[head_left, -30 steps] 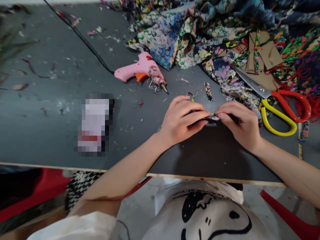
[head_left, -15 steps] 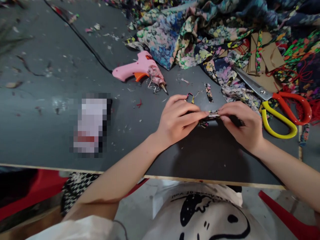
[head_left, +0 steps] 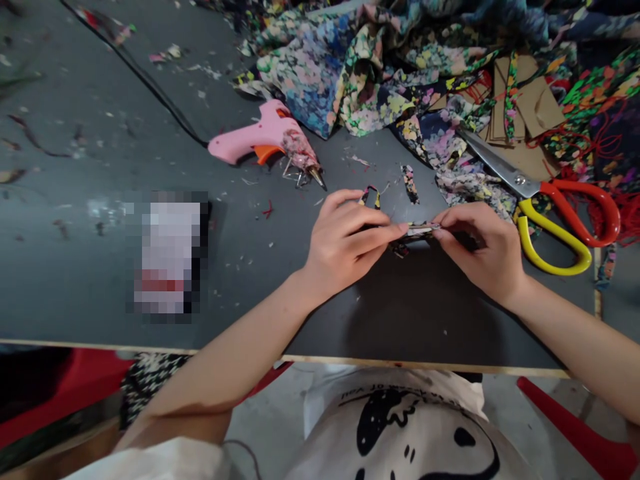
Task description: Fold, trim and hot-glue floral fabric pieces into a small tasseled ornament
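Observation:
Between my two hands stretches a narrow strip of floral fabric (head_left: 421,230), pinched at both ends just above the grey table. My left hand (head_left: 350,240) is closed on its left end, with a loop of patterned fabric (head_left: 371,197) sticking up behind the fingers. My right hand (head_left: 483,243) pinches the right end between thumb and forefinger. A short loose floral scrap (head_left: 410,184) lies just beyond the hands. The pink glue gun (head_left: 265,137) rests on its wire stand to the upper left, nozzle pointing towards my left hand. Scissors (head_left: 545,193) with red and yellow handles lie right of my right hand.
A heap of floral fabric (head_left: 370,73) covers the back of the table. Brown cardboard pieces (head_left: 540,110) and red threads (head_left: 600,143) lie at the right. A blurred-out phone (head_left: 167,253) lies at the left. The glue gun's black cord (head_left: 145,80) runs to the upper left.
The view has shifted slightly, so things on the table appear a little further left. Both hands keep their pinch, and slightly more of the strip shows between them.

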`<control>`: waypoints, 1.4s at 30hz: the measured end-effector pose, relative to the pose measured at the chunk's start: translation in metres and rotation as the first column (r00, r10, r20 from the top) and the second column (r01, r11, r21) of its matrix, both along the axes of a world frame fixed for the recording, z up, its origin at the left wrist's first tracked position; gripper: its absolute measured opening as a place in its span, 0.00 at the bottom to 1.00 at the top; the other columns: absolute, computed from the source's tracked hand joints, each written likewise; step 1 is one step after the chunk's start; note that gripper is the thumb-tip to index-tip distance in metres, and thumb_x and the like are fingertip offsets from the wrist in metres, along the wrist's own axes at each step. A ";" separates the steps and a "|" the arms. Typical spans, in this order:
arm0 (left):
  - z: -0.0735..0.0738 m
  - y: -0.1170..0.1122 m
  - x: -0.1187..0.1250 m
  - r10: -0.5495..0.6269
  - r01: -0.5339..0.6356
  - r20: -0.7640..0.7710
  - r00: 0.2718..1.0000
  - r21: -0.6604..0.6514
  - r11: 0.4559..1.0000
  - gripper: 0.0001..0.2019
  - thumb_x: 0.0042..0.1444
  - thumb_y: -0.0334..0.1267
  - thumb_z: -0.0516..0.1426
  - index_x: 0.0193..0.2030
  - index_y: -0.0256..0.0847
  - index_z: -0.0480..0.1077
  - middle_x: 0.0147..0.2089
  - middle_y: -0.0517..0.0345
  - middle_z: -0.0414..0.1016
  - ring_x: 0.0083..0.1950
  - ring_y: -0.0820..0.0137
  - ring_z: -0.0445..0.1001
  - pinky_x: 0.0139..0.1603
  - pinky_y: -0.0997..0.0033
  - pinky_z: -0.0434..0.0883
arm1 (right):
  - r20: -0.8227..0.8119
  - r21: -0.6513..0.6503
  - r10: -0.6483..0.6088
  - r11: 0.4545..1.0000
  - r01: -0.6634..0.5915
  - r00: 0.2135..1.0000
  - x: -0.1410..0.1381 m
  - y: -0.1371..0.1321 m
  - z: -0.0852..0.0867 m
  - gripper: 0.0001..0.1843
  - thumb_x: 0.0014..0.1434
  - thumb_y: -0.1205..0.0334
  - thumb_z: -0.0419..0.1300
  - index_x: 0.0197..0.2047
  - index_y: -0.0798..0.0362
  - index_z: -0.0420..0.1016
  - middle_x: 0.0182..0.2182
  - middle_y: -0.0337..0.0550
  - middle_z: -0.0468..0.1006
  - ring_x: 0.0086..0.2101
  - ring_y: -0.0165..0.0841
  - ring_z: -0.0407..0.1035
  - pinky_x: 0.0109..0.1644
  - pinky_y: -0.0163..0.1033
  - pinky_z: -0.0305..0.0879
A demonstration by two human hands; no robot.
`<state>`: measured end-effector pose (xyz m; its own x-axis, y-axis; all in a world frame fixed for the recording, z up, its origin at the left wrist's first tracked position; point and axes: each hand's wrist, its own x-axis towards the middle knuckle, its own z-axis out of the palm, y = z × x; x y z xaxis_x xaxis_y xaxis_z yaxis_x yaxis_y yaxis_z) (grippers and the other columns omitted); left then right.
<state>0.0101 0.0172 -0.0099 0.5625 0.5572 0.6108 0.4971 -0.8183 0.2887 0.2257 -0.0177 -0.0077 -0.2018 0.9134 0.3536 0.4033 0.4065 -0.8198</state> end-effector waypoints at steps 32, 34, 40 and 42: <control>0.003 -0.005 0.000 0.018 -0.016 0.047 0.999 -0.027 1.000 0.11 0.57 0.28 0.57 0.41 0.50 0.72 0.35 0.66 0.78 0.35 0.76 0.73 0.52 0.64 0.69 | -0.082 -0.099 0.041 0.994 -0.049 0.996 0.000 0.004 0.004 0.04 0.56 0.69 0.60 0.36 0.52 0.73 0.35 0.42 0.76 0.37 0.30 0.71 0.40 0.37 0.69; 0.004 -0.005 0.001 0.043 -0.043 0.046 0.998 -0.004 0.999 0.11 0.57 0.28 0.57 0.41 0.50 0.72 0.35 0.65 0.78 0.34 0.76 0.74 0.51 0.65 0.70 | -0.105 -0.117 -0.031 0.993 0.019 0.994 -0.001 0.003 0.004 0.03 0.56 0.67 0.62 0.35 0.52 0.72 0.33 0.41 0.75 0.34 0.29 0.71 0.37 0.35 0.69; 0.005 -0.007 0.006 0.069 -0.072 0.047 0.996 0.078 0.994 0.10 0.57 0.28 0.57 0.42 0.47 0.73 0.34 0.63 0.78 0.34 0.75 0.75 0.40 0.70 0.70 | -0.241 -0.386 -0.113 0.922 0.012 0.964 -0.008 -0.001 0.009 0.09 0.58 0.59 0.61 0.28 0.53 0.69 0.20 0.35 0.73 0.22 0.25 0.69 0.24 0.30 0.65; 0.005 -0.011 0.010 0.074 -0.075 0.022 0.997 0.108 0.991 0.09 0.57 0.28 0.58 0.42 0.45 0.73 0.34 0.61 0.78 0.35 0.74 0.75 0.38 0.71 0.69 | -0.325 -0.430 -0.156 0.903 0.002 0.933 -0.010 -0.001 0.011 0.07 0.58 0.59 0.61 0.30 0.53 0.71 0.23 0.37 0.77 0.25 0.27 0.73 0.30 0.32 0.71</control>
